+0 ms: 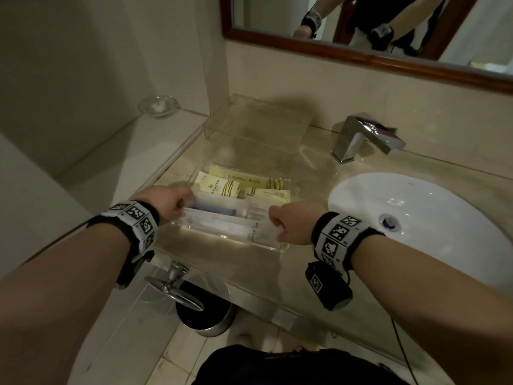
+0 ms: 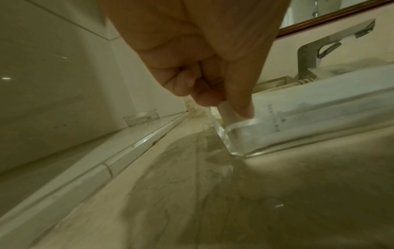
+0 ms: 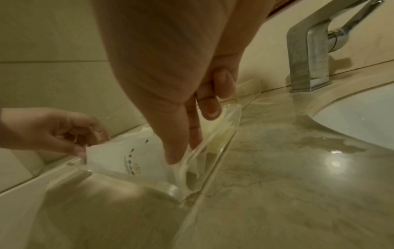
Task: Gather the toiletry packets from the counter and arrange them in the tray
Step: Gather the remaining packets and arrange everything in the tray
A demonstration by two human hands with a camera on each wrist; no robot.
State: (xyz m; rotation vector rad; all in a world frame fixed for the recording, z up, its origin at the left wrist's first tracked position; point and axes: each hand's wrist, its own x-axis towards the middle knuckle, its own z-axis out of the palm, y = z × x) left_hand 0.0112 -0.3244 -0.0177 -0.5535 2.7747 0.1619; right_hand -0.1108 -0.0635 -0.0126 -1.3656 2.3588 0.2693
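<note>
A clear acrylic tray [image 1: 266, 247] sits on the marble counter left of the sink. Yellow toiletry packets [image 1: 219, 186] lie in its far half. A long white translucent packet [image 1: 230, 226] lies along the tray's near side. My left hand [image 1: 180, 202] pinches its left end and my right hand [image 1: 277, 223] pinches its right end. In the left wrist view, the thumb and fingers of my left hand [image 2: 221, 104] nip the packet [image 2: 309, 107] just above the tray corner [image 2: 232, 146]. In the right wrist view, my right hand [image 3: 187, 148] presses the packet [image 3: 127, 156] down inside the tray [image 3: 170, 188].
A second clear acrylic box [image 1: 255, 120] stands behind the tray. The chrome faucet [image 1: 358, 137] and white sink [image 1: 416, 212] are to the right. A glass dish [image 1: 159, 105] sits on the left ledge. Water pools on the counter [image 3: 328, 144]. A bin [image 1: 205, 315] stands below.
</note>
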